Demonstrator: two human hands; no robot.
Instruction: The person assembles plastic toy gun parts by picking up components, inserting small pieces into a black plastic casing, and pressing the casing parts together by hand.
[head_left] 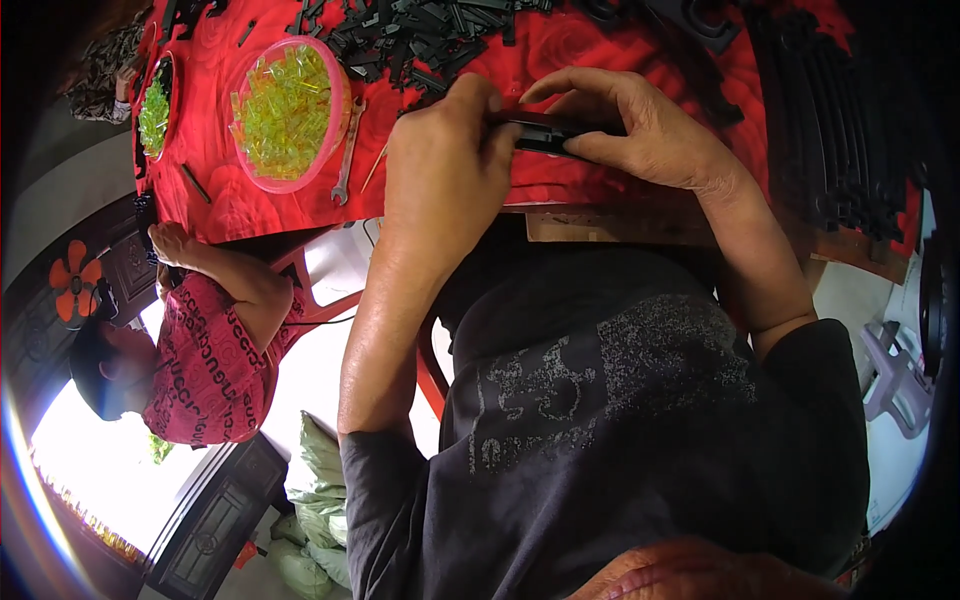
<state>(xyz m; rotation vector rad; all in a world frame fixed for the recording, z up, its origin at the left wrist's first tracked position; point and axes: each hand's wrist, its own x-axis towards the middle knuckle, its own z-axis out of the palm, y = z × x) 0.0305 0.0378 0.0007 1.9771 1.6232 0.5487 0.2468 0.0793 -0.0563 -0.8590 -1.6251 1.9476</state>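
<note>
Between my two hands, above the near edge of the table, is a long black plastic part [540, 137] with a slot or recess along it. My left hand [447, 160] is closed on its left end, thumb and fingers pressed together, and hides that end. At the other end, my right hand [640, 128] grips the part with the thumb on the near side and the fingers curved over the far side. Just beyond my left hand lies a heap of small black plastic pieces [400, 38].
A pink-rimmed bowl [337, 130] of yellow-green clear pieces and a wrench [349, 155] lie left on the red tablecloth [330, 207]. Farther left is a bowl of green pieces [154, 118]. Long black strips [835, 130] are stacked at right. Another person [215, 350] sits at left.
</note>
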